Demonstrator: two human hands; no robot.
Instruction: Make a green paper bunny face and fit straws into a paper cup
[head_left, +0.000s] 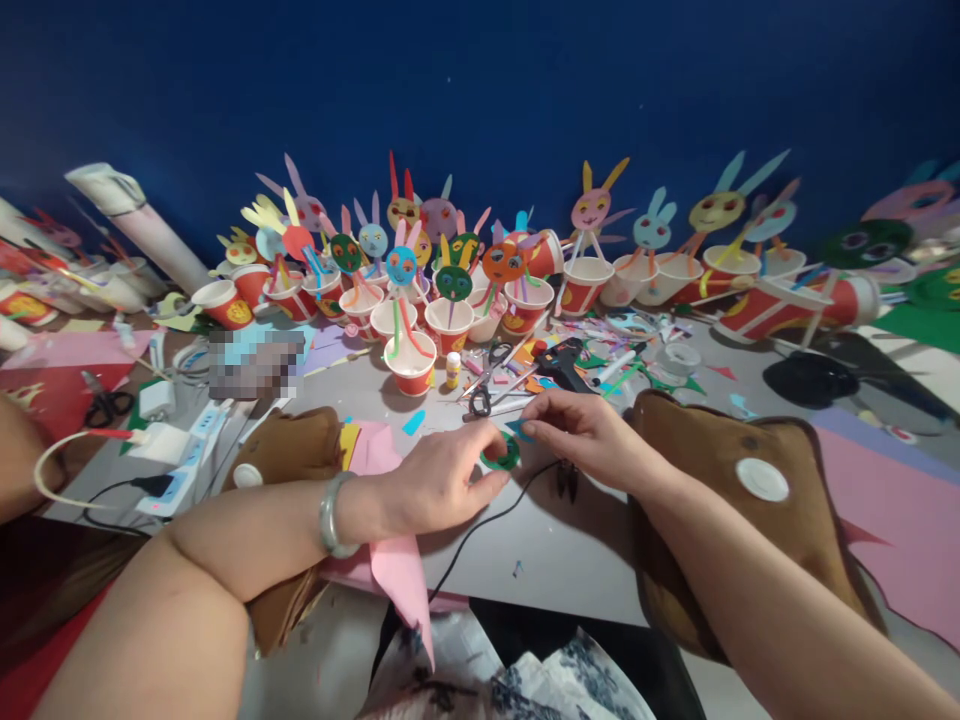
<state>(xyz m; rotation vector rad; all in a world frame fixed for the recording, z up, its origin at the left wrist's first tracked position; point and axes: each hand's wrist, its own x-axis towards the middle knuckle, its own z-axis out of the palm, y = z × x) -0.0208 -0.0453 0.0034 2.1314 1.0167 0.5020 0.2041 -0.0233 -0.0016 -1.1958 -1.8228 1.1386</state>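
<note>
My left hand (439, 478), with a bangle at its wrist, is closed on a small green paper disc (506, 455) near the middle of the table. Its fingertips hide part of the disc. Close to the disc's upper right edge, my right hand (574, 435) pinches a small blue paper piece (520, 428). Whether the blue piece touches the disc I cannot tell. Just beyond the hands lie scissors (480, 402), and a black glue gun (564, 365) rests among paper scraps. A small bottle (453, 370) stands beside a paper cup (409, 365).
Paper cups with rabbit-faced figures (454, 285) line the back. Brown cushions (712, 500) lie right and left, with pink paper (382, 450) by the left one. A black cable (487, 525) crosses the table. At left are a power strip (184, 465) and another person's arm (22, 460).
</note>
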